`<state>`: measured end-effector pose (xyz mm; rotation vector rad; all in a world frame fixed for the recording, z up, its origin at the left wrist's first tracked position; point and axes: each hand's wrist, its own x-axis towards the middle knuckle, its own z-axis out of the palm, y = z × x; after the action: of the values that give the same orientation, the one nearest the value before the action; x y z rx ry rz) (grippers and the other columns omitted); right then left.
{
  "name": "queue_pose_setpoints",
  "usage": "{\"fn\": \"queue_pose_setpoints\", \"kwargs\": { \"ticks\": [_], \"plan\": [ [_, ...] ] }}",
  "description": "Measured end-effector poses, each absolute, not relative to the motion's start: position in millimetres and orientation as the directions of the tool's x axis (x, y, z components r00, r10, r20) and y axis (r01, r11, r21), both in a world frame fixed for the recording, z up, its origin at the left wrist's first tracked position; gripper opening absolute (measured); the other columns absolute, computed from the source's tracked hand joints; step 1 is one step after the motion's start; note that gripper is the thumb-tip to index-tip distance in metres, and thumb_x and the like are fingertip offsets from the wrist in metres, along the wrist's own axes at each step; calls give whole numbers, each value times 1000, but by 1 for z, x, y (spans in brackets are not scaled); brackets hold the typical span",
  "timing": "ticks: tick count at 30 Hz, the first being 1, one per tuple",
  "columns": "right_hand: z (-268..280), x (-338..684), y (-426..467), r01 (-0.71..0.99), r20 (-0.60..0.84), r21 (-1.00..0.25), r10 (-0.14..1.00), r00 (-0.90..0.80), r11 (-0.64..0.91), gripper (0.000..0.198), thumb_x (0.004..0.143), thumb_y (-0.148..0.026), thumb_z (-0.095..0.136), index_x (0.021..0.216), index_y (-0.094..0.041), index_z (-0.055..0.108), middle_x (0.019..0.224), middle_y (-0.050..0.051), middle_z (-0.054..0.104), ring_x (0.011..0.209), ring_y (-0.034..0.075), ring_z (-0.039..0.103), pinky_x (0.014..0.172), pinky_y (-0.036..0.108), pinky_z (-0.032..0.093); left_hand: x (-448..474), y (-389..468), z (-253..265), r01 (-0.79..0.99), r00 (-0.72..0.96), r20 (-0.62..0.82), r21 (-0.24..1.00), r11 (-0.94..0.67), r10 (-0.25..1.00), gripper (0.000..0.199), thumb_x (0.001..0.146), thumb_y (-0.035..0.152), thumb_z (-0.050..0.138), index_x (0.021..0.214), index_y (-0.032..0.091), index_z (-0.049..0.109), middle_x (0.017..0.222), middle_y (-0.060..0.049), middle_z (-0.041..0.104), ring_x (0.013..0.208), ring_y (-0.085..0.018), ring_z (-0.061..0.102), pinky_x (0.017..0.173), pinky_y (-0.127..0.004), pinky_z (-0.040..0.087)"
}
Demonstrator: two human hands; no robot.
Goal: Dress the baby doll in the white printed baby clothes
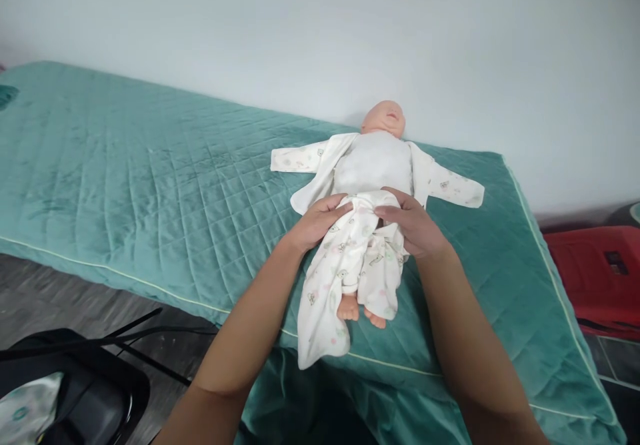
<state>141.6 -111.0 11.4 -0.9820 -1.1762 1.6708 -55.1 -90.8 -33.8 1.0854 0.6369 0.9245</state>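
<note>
A baby doll (385, 118) lies on its back, its head toward the wall and its feet toward me. Its white printed baby shirt (450, 185) is spread open at the front, with both sleeves stretched out sideways over a white torso. White printed baby pants (345, 251) lie bunched over the doll's legs, and two bare feet (349, 307) show below. My left hand (323, 220) is closed on the left side of the pants' upper edge. On the opposite side, my right hand (413, 223) pinches the same edge between thumb and fingers. One loose piece of the cloth hangs near the bed's front edge.
The doll rests on a bed with a green quilted cover (175, 185), pushed against a pale wall (320, 31). A black chair (90, 385) stands at the lower left on the grey floor. Beyond the bed's right end is a red case (595, 271).
</note>
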Motion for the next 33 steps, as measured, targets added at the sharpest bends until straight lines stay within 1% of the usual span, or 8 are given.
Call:
{"fn": "queue_pose_setpoints", "kwargs": {
  "ticks": [4, 9, 12, 15, 18, 22, 29, 33],
  "plan": [
    [12, 141, -112, -280, -111, -941, 956, -273, -190, 25, 72, -32, 82, 79, -20, 61, 69, -4, 58, 61, 11, 54, 58, 24, 45, -59, -91, -34, -273, 505, 5, 950, 155, 863, 46, 79, 59, 73, 90, 14, 71, 76, -1, 64, 66, -11, 54, 60, -21, 41],
    [15, 136, -115, -315, -87, -934, 964, -252, -167, 28, 78, -38, 77, 77, -21, 55, 69, -3, 54, 62, 12, 52, 59, 26, 44, -65, -94, -25, -161, 666, 12, 979, 128, 746, 59, 52, 41, 95, 97, 16, 67, 82, 1, 62, 71, -13, 54, 60, -21, 41],
    [15, 135, -115, -300, -78, -941, 963, -258, -157, 30, 77, -39, 79, 77, -21, 54, 68, -4, 54, 61, 12, 51, 58, 25, 42, -62, -94, -26, -162, 625, -18, 975, 153, 780, 45, 62, 36, 90, 95, 15, 67, 84, 0, 64, 73, -13, 56, 64, -23, 44],
    [18, 135, -115, -108, -83, -987, 957, -276, -117, 31, 78, -42, 79, 85, -20, 59, 72, -4, 58, 65, 12, 54, 60, 24, 43, -56, -93, -33, -313, 479, 21, 938, 149, 878, 38, 66, 39, 87, 90, 16, 68, 81, 0, 64, 71, -13, 57, 66, -24, 45],
    [27, 133, -117, 164, -42, -986, 900, -434, 33, 38, 78, -43, 80, 106, -21, 67, 95, 0, 69, 89, 19, 63, 77, 29, 49, -52, -92, -36, -440, 323, 45, 891, 108, 945, 37, 61, 36, 88, 83, 17, 66, 75, 3, 62, 67, -11, 55, 66, -22, 45],
    [33, 131, -121, 313, -113, -944, 792, -600, 102, 43, 79, -43, 79, 114, -20, 71, 110, 3, 73, 104, 25, 65, 88, 35, 49, -51, -92, -34, -476, 295, 38, 872, 112, 955, 40, 59, 40, 89, 79, 17, 64, 68, 4, 57, 61, -10, 51, 62, -22, 43],
    [12, 133, -117, -145, -129, -973, 942, -310, -181, 27, 75, -34, 81, 97, -19, 73, 87, 1, 74, 78, 18, 68, 74, 30, 53, -59, -94, -29, -258, 483, 64, 963, 73, 873, 51, 63, 56, 86, 87, 15, 66, 74, 2, 58, 66, -12, 50, 60, -23, 38],
    [11, 130, -114, -270, -123, -943, 956, -265, -196, 25, 76, -36, 80, 92, -18, 72, 82, 3, 74, 78, 20, 68, 75, 32, 55, -60, -96, -28, -251, 568, 52, 962, 113, 822, 64, 52, 41, 95, 103, 16, 67, 85, -1, 64, 75, -15, 58, 68, -24, 44]
  ]
}}
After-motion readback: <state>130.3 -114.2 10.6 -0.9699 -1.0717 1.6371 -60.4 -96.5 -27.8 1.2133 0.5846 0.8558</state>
